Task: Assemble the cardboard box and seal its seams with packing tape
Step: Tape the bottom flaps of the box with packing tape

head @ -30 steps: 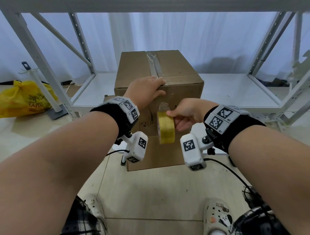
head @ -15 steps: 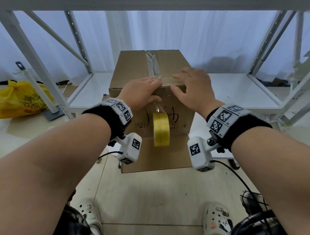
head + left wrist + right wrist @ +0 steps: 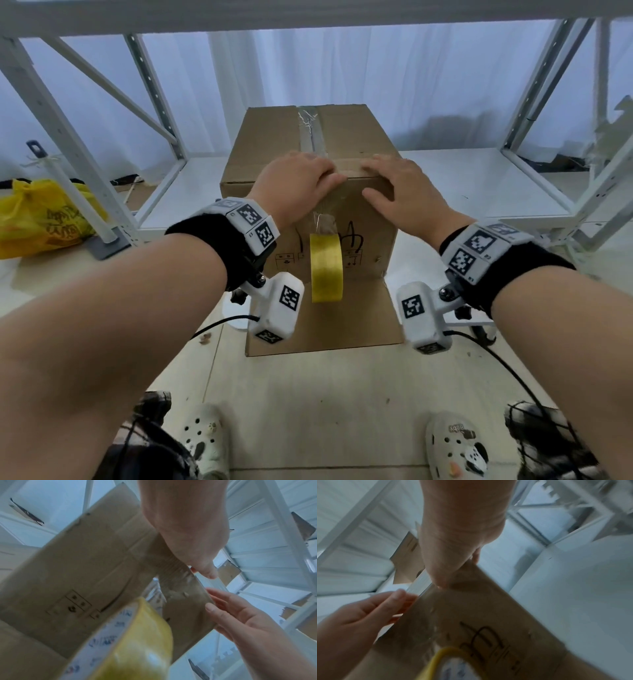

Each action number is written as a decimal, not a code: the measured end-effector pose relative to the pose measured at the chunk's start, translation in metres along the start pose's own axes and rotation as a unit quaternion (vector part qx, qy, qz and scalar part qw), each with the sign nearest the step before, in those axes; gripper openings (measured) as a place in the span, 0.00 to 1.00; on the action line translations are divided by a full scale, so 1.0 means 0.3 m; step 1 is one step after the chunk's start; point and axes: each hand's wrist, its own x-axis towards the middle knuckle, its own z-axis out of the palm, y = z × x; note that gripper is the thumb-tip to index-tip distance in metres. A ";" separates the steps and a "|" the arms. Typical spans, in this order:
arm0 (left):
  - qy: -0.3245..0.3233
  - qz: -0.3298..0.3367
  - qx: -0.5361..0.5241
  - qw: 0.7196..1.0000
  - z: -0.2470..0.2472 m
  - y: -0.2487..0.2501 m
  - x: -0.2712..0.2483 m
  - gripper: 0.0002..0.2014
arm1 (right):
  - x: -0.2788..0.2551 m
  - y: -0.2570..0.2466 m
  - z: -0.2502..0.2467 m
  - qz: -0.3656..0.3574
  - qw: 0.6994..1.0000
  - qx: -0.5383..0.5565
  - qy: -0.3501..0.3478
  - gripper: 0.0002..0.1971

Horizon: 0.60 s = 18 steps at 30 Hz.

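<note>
A brown cardboard box stands on the floor with a strip of clear tape along its top seam. My left hand lies over the near top edge, fingers on top and thumb against the front face. My right hand lies flat over the same edge just to the right, fingers straight on the top. A yellow tape roll hangs free on the front face from a clear strip that runs up under my left hand. The left wrist view shows the roll close and blurred; the right wrist view shows its edge.
White metal shelving stands around and behind the box. A yellow plastic bag lies on the floor at the left, beside a white pole on a grey base. A box flap lies on the floor in front. My feet are below.
My right hand let go of the tape roll, rose to the box's top edge and settled closer to my left hand. The roll now hangs by its strip.
</note>
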 end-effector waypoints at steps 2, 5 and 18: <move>0.033 -0.005 -0.015 0.999 0.010 0.050 0.016 0.21 | -0.043 0.047 -0.044 0.016 0.999 0.004 0.039 0.22; 0.047 0.029 -0.026 0.998 0.037 0.145 0.056 0.17 | -0.110 0.155 -0.107 0.112 0.993 -0.029 0.024 0.21; -0.094 0.134 -0.040 0.986 0.358 0.448 0.175 0.15 | -0.398 0.547 -0.119 0.417 0.857 -0.170 -0.250 0.19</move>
